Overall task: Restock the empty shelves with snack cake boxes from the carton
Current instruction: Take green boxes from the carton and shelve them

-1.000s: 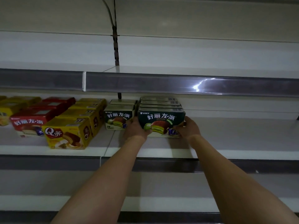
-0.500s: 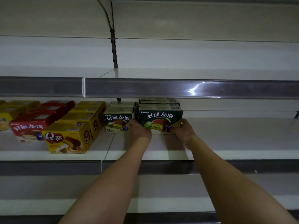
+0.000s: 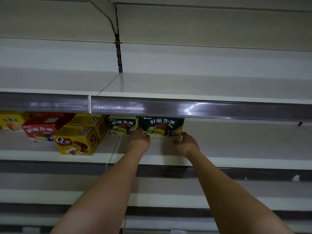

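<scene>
Left hand [image 3: 138, 139] and right hand [image 3: 185, 142] grasp the lower front corners of a dark green snack cake box [image 3: 162, 126], well back from the shelf [image 3: 236, 159] front edge, beside a lighter box [image 3: 123, 125]. Likely light, stiff cardboard; best held by its sides.

Glossy printed cardboard is seen on the green snack box [image 3: 162, 126]; the shelf [image 3: 219, 149] looks smooth, matt, with a shiny plastic price rail [image 3: 168, 108].
</scene>
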A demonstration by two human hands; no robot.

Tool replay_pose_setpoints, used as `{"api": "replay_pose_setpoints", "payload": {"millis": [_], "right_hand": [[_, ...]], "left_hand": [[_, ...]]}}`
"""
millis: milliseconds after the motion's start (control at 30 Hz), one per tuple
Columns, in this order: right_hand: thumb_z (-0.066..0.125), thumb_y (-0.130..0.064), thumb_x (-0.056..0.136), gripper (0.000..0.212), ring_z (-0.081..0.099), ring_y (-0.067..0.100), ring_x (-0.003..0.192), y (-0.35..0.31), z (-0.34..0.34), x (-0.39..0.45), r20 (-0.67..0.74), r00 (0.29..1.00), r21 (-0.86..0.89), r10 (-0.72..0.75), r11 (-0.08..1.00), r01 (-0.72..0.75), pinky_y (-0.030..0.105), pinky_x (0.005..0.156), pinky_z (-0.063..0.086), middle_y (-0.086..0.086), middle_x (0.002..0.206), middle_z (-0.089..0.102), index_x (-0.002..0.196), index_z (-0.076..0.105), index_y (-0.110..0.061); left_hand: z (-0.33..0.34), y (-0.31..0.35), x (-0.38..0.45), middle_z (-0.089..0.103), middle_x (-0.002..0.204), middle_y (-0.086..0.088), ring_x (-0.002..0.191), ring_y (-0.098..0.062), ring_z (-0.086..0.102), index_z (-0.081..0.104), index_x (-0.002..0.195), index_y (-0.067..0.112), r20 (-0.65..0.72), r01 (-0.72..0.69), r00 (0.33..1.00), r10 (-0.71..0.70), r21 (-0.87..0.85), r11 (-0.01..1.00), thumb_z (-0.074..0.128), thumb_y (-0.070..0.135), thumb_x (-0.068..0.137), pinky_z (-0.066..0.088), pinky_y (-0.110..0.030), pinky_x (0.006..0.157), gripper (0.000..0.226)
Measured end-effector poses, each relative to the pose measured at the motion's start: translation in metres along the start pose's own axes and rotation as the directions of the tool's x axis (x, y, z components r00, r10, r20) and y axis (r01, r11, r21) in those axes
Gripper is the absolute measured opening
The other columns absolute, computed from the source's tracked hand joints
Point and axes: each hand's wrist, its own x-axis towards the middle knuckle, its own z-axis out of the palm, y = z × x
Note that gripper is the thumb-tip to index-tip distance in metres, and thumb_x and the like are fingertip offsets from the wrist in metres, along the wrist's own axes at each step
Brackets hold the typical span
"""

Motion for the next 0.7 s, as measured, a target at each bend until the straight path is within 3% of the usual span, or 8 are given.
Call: {"api": "replay_pose_setpoints", "payload": {"millis": [133,333,500,633,700], "right_hand": [[0.051,-0.030,0.094,0.041,0.052,0.029,0.115,0.004,0.002,-0.014,0.059,0.995,-0.003,-0.081,0.997,0.081,0.029,0.089,0.041,0.012,0.130,0.055,0.132,0.049,-0.015],[0.045,-0.029,0.098,0.037,0.052,0.031,0.116,-0.007,-0.001,-0.052,0.175,0.941,-0.020,-0.289,0.955,0.297,0.031,0.090,0.041,0.016,0.129,0.057,0.127,0.053,-0.007],[0.049,-0.033,0.096,0.047,0.047,0.028,0.124,-0.017,0.023,-0.094,0.268,0.834,-0.053,-0.483,0.857,0.513,0.033,0.098,0.040,0.012,0.138,0.049,0.136,0.046,-0.009],[0.048,-0.037,0.096,0.055,0.044,0.028,0.129,-0.022,0.056,-0.133,0.448,0.742,-0.035,-0.499,0.819,0.573,0.033,0.104,0.039,0.012,0.143,0.045,0.143,0.038,-0.010],[0.047,-0.038,0.096,0.056,0.044,0.027,0.129,-0.021,0.074,-0.155,0.530,0.694,-0.035,-0.487,0.805,0.592,0.031,0.103,0.038,0.012,0.144,0.044,0.144,0.037,-0.009]], "left_hand": [[-0.009,-0.012,-0.027,0.047,0.141,-0.014,0.124,-0.030,0.048,0.046,0.137,0.008,-0.095,0.104,0.990,-0.106,-0.029,0.994,0.048,0.019,0.097,0.041,-0.029,0.096,0.042],[-0.028,-0.036,-0.086,0.055,0.130,-0.019,0.117,-0.034,0.052,0.053,0.129,0.005,-0.272,0.192,0.941,-0.201,-0.062,0.979,0.051,0.014,0.094,0.043,-0.033,0.091,0.037],[-0.042,-0.071,-0.152,0.057,0.125,-0.018,0.114,-0.034,0.054,0.055,0.125,0.003,-0.355,0.322,0.873,-0.334,-0.094,0.942,0.050,0.017,0.095,0.044,-0.035,0.091,0.033],[-0.051,-0.112,-0.214,0.060,0.118,-0.020,0.099,-0.032,0.059,0.053,0.125,0.001,-0.386,0.414,0.810,-0.440,-0.155,0.897,0.051,0.015,0.094,0.047,-0.033,0.082,0.034],[-0.056,-0.131,-0.245,0.060,0.117,-0.018,0.100,-0.032,0.058,0.053,0.124,0.001,-0.389,0.481,0.766,-0.512,-0.182,0.858,0.050,0.017,0.096,0.046,-0.033,0.081,0.033]]}}
